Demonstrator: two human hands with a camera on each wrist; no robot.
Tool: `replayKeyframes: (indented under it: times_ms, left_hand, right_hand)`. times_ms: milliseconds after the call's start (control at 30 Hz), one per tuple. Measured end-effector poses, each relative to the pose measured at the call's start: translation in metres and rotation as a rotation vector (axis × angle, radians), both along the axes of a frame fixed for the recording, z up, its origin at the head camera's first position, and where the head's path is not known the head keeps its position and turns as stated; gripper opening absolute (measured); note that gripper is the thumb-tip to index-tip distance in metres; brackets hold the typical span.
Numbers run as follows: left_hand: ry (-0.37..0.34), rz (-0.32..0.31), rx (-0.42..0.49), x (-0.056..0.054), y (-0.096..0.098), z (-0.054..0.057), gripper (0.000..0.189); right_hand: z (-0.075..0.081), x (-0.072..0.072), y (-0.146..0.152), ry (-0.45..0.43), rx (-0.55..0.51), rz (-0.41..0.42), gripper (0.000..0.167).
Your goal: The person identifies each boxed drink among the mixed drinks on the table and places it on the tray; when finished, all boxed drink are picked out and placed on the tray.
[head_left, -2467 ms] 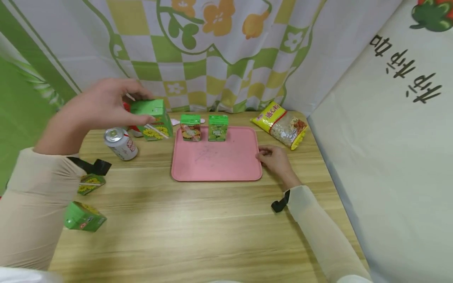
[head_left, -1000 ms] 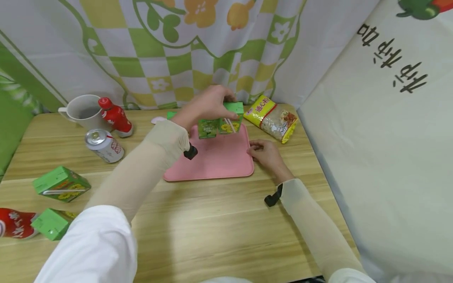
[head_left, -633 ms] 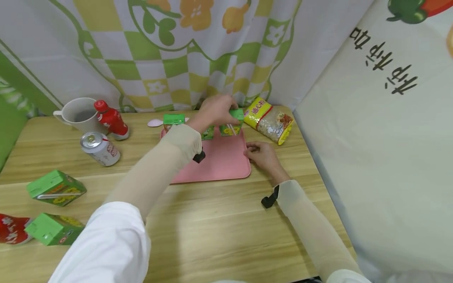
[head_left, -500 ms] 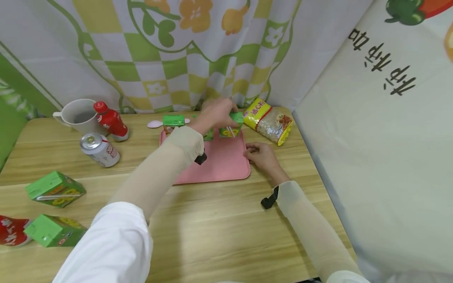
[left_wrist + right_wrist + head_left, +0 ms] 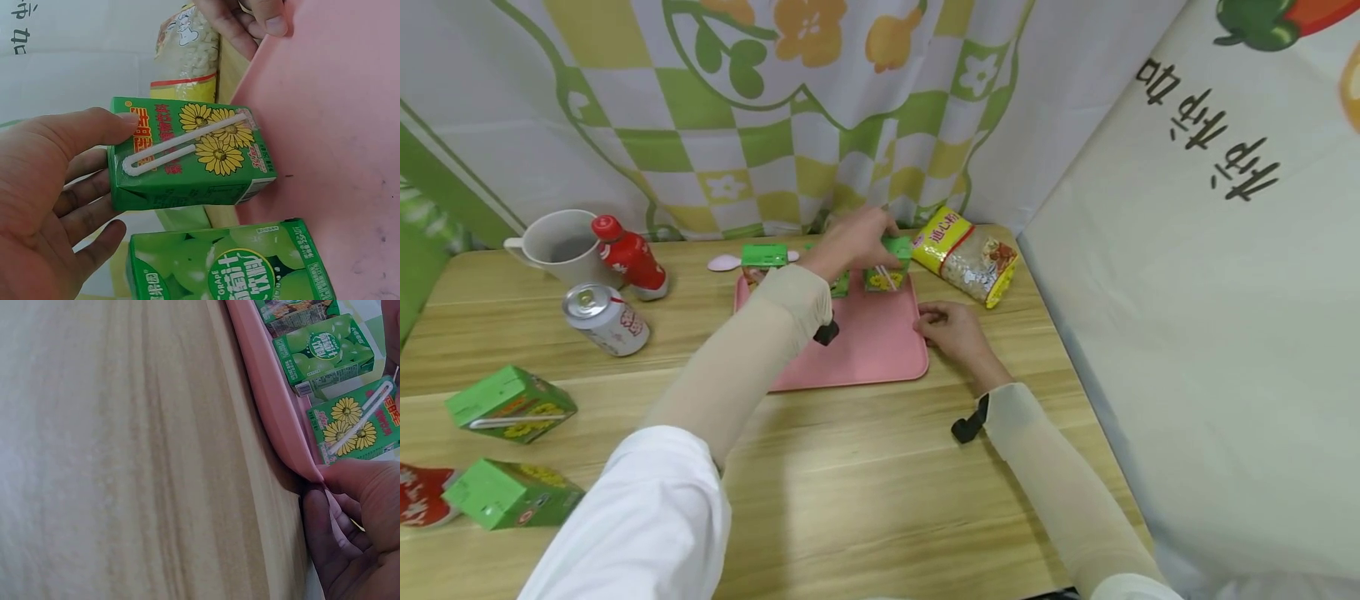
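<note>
Behind everything, checkered curtain [image 5: 722,146]; underneath, wood-grain table [image 5: 850,500]. At the middle of the work, green flowered carton [image 5: 206,169] with a bent straw on its front. Stands upright at the far right corner of a pink tray [image 5: 880,346], long axis vertical, base down. Most telling relation, by judgement: base against tray floor, straight below; cannot tell whether fully touching. Lies directly under the left hand [image 5: 857,237], much the nearer of the two, and pinched there close to its top between thumb and fingers. Lies beyond the right hand [image 5: 955,333] and a little to its left, near but not touching. On that side, thumb and fingers nipped together on the tray's right rim. Next outward, to the left across a narrow gap, grape drink carton [image 5: 325,347], upright; farther left, third small carton [image 5: 765,257], partly behind the left sleeve [image 5: 745,358]. Off the tray to the right, yellow-and-clear food bag [image 5: 966,258]. Well apart on the left, silver can [image 5: 606,321], red bottle [image 5: 632,258], mug [image 5: 561,242], and, closer to the body, two more flowered cartons [image 5: 512,404].
</note>
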State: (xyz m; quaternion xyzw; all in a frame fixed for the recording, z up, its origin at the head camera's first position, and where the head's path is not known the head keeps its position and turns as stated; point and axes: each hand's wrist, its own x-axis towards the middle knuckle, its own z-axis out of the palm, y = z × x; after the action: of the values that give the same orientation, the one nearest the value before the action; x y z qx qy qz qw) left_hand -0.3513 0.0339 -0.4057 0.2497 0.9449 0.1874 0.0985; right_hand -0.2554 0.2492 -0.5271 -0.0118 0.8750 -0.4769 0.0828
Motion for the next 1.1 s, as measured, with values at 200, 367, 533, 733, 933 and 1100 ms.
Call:
replayKeyframes:
  times_ms: [200, 367, 533, 733, 933, 1100]
  left_hand:
    - [-0.041, -0.024, 0.039, -0.003, -0.002, -0.004, 0.055]
    - [-0.03, -0.031, 0.059, -0.006, -0.001, -0.004, 0.053]
    - [-0.042, -0.029, 0.058, -0.007, 0.0, -0.005, 0.054]
    - [-0.087, -0.036, 0.035, -0.002, 0.001, -0.008, 0.054]
    - [-0.123, -0.056, 0.006, 0.003, -0.002, 0.003, 0.06]
    - [-0.115, -0.093, 0.003, 0.008, -0.008, 0.018, 0.059]
  right_hand:
    - [-0.002, -0.002, 0.0, -0.007, -0.018, -0.004, 0.034]
    - [-0.002, -0.004, 0.0, -0.007, -0.044, -0.015, 0.034]
    - [-0.002, -0.003, 0.001, -0.022, -0.045, -0.025, 0.035]
    - [-0.003, 0.003, 0.0, -0.056, -0.047, -0.025, 0.035]
    - [-0.003, 0.002, -0.001, -0.034, -0.07, -0.027, 0.035]
    - [-0.004, 0.001, 0.0, -0.02, -0.086, -0.024, 0.035]
